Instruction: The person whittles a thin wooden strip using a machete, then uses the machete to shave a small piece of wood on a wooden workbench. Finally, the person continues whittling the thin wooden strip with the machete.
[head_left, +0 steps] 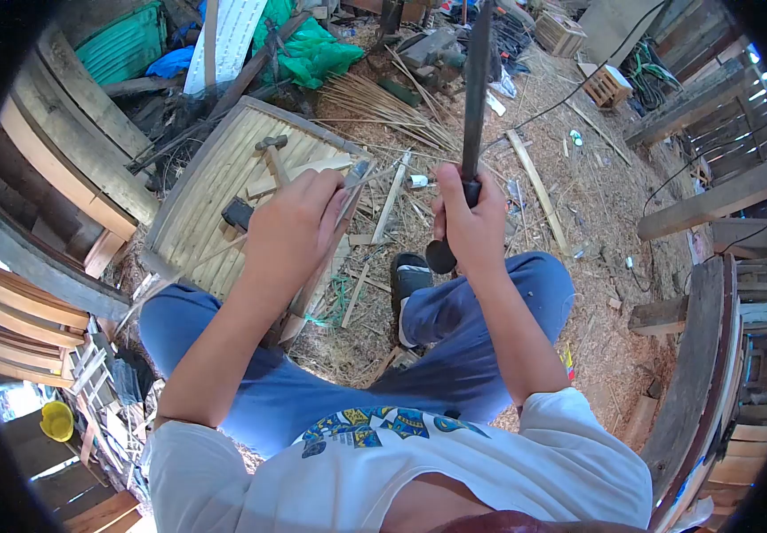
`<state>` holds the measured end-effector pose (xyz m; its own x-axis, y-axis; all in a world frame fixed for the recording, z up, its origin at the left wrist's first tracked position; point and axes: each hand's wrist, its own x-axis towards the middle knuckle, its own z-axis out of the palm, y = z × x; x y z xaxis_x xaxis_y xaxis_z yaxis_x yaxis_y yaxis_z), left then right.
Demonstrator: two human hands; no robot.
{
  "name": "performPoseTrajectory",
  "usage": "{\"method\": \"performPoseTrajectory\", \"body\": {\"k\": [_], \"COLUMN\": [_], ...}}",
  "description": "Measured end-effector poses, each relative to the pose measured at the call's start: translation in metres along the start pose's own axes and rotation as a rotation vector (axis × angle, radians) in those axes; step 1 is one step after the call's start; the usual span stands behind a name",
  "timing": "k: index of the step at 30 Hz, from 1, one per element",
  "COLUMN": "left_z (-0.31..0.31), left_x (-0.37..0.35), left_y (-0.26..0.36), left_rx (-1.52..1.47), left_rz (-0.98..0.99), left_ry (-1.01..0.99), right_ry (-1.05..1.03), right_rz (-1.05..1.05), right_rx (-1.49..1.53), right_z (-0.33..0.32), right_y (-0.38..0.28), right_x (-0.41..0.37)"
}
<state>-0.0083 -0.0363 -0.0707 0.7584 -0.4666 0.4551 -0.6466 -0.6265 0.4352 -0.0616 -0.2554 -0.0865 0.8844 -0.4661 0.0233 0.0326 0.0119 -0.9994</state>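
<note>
One long dark-bladed tool (476,98) in right fingers (492,189)

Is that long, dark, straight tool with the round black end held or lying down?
Held: the person's right hand grips the long, dark tool, its round end showing below.

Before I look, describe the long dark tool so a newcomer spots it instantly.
Start from the blue trousers, then go up to the right hand. The long, straight, dark tool runs from that hand towards the picture's top edge. Unlike the pale wood strips on the ground, it is dark and gripped in a fist.
</note>
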Motion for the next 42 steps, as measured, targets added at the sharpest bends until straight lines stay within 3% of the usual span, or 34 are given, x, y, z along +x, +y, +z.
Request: {"method": "performPoseTrajectory", "body": {"k": [4,8,12,17,27,42], "left_z": [-0.010,-0.022,-0.030,-0.031,-0.015,-0.009], "left_x": [0.001,0.006,0.009,0.002,-0.005,-0.004], "left_y": [0.006,0.011,0.017,0.027,0.020,0.002], "left_rx": [0.025,0.093,-0.051,-0.235,-0.107,-0.115], "left_rz": [-0.108,-0.141,-0.160,-0.230,-0.208,-0.229], "left_ry": [-0.063,-0.079,-0.062,-0.093,-0.093,-0.107], "right_ry": [-0.217,-0.210,-0.231,-0.277,-0.235,-0.140], "right_rz": [-0.150,-0.601,-0.780,-0.822,-0.743,-0.755], "right_rx": [-0.095,-0.505,-0.637,-0.613,-0.801,-0.803], "right_z": [-0.004,0.007,0.018,0.024,0.026,0.033], "right_y": [0.015,0.010,0.004,0.006,0.026,0.055], "right_x": [-0.006,-0.011,-0.010,-0.007,-0.002,0.023]}}
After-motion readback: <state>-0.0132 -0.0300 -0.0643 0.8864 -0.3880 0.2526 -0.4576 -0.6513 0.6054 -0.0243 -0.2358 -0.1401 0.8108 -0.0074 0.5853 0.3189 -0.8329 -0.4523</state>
